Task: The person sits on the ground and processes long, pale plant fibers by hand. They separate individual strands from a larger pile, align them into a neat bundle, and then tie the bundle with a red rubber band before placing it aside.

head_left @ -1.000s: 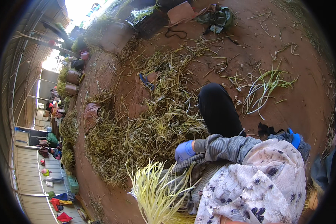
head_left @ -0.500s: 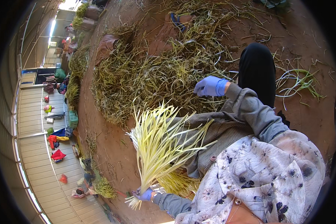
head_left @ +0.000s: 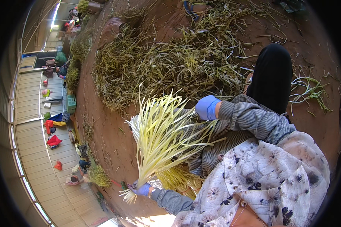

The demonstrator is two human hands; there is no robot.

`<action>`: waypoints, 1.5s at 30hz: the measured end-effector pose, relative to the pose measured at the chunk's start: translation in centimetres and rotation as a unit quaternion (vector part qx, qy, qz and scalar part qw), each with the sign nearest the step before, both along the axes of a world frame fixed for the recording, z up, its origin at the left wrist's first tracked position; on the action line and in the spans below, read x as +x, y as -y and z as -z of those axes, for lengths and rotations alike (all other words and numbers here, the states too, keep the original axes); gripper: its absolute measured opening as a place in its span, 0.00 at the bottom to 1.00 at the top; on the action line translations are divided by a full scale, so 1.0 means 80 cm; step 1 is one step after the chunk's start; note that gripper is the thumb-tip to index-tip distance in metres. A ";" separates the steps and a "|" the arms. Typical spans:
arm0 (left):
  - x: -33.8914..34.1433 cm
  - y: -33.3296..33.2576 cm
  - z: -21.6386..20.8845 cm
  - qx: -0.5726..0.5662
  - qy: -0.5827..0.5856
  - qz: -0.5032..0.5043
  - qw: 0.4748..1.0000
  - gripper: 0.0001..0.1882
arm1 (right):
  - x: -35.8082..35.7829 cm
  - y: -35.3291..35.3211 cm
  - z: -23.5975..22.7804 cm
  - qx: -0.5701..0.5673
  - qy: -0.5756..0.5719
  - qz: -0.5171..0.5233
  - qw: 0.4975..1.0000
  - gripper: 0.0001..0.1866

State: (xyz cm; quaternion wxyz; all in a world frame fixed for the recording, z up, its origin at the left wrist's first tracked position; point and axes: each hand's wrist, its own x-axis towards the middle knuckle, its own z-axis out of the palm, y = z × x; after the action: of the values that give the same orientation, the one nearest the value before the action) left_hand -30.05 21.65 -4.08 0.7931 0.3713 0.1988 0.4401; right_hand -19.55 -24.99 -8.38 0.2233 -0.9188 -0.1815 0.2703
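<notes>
"Left hand, lavender-gloved, clasps a bundle of pale yellow chive-like leaves by its narrow near end, white stalk ends poking out left, blades fanning far and right over grey checked cloth."

"And the right hand?"

"At the far leaf tips, fingers curled; whether it grips any, I cannot tell."

"How would such a bundle handle?"

"Light, most likely: limp toward the tips, firmer at the stalks, with thin blades that look easily creased. Those gathered stalks seem the surest hold, snug but not crushing."
</notes>
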 end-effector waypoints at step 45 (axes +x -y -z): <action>-0.011 0.014 -0.023 0.022 0.059 0.095 0.993 0.10 | -0.077 -0.046 0.001 0.347 0.261 -0.083 0.897 0.03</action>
State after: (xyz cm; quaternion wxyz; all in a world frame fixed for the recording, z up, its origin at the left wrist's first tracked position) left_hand -30.91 20.57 -2.22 0.8333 0.3795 0.1060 0.3879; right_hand -25.68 -21.35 -8.49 0.4492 -0.8020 -0.3914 -0.0416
